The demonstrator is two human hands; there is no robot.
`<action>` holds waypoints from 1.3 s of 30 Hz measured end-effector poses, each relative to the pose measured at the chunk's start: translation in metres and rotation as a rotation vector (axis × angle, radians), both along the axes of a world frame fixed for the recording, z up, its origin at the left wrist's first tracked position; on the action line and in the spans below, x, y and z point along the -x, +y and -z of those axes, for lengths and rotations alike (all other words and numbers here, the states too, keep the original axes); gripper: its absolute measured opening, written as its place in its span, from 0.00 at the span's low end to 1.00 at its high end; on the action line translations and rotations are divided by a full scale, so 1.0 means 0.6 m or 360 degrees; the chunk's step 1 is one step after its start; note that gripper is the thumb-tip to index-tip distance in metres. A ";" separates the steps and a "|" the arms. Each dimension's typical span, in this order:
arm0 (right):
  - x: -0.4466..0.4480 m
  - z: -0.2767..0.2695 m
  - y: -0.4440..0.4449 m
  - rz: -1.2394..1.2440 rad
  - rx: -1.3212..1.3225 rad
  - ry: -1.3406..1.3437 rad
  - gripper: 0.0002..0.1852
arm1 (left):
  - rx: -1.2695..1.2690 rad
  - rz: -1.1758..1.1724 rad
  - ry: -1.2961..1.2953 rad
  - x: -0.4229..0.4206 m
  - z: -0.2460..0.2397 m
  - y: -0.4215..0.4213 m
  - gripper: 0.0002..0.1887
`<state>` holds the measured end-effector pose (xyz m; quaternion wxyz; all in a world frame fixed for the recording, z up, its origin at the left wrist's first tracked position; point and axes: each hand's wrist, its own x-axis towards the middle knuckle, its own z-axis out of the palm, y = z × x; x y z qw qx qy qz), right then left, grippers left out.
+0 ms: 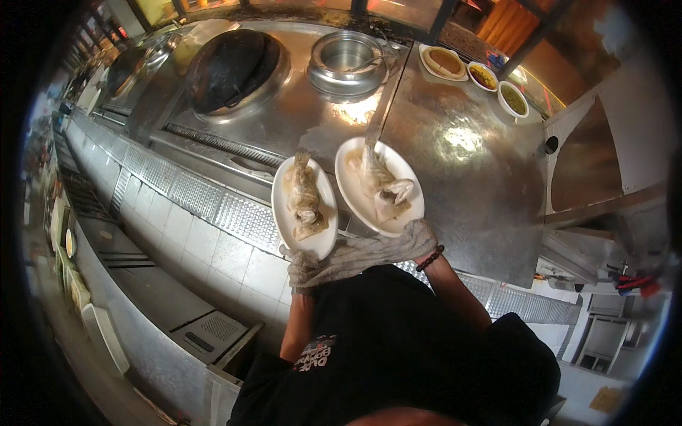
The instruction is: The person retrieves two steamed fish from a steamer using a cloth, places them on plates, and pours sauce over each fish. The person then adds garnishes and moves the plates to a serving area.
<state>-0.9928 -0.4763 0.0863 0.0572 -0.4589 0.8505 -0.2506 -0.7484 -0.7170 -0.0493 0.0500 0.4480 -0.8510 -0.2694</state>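
An oval white plate (pixel 282 213) with a pale whole fish (pixel 302 194) on it is held at its near end by my left hand (pixel 302 266), through a grey-brown cloth. My right hand (pixel 421 239) grips a second oval white plate (pixel 349 205), which bears another pale fish (pixel 375 175) whose tail end reaches over the far rim. One long towel (pixel 357 261) runs between both hands and covers most of their fingers. Side by side, the plates are held in front of my body, close to the steel counter (pixel 469 186).
A large black wok (pixel 226 69) stands at the upper left on the stove. Right of it is a steel pot (pixel 346 58) with a ladle. Along the counter's back sit a dish of brown food (pixel 445 61) and bowls of yellow sauce (pixel 482 77) and green sauce (pixel 512 100).
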 end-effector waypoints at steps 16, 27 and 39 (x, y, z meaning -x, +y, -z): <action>-0.050 -0.010 0.025 0.0048 0.0056 -0.0113 0.22 | 0.0129 -0.0193 -0.0216 0.003 -0.056 0.021 0.29; -0.099 -0.032 0.088 0.0332 0.0258 -0.0351 0.22 | -0.0375 -0.0270 0.0439 0.035 0.037 -0.064 0.09; -0.108 -0.058 0.077 0.0435 0.0147 0.0108 0.17 | 0.1991 0.0743 -0.1164 0.087 0.042 -0.138 0.08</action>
